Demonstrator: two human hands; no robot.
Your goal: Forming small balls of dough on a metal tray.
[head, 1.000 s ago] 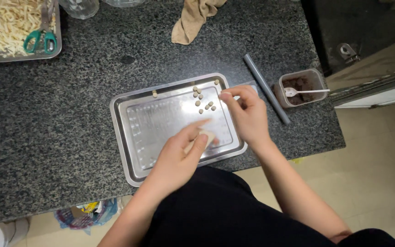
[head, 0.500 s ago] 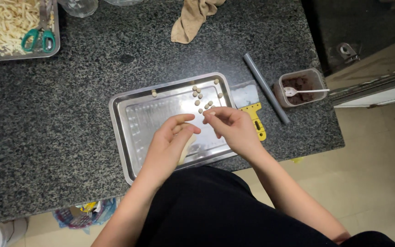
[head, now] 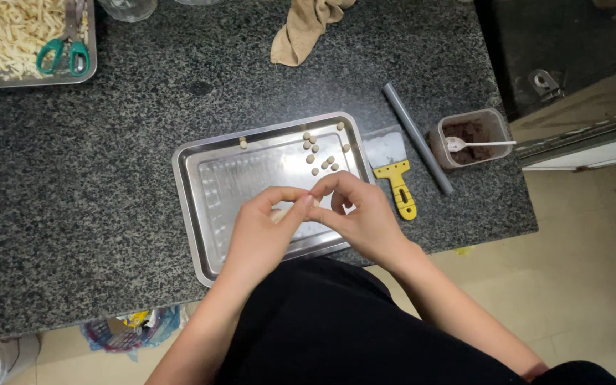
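We are leaning over a dark speckled stone counter (head: 108,214), the biggest thing in view. On it a shiny steel tray (head: 201,207) is lying in front of us, and a second tray (head: 8,77) of pale strips is sitting at the far left corner with green-handled scissors (head: 65,53) resting on it. A crumpled tan cloth (head: 304,28) is lying at the far edge. Right of the steel tray a grey rod (head: 415,135) is lying slantwise, and just beyond it a small square tub (head: 468,135) of brown filling is holding a white spoon (head: 475,144). Between rod and tray a yellow-handled scraper (head: 397,182) is lying flat.

Our left hand (head: 262,228) and right hand (head: 361,214) are meeting over the near half of the steel tray, fingertips touching. Both are pinching closed on a small pale piece of dough (head: 279,212), mostly hidden by the fingers.

Smallest of all, a cluster of little round dough balls (head: 320,155) is sitting in the tray's far right corner, with one more alone near the far rim.
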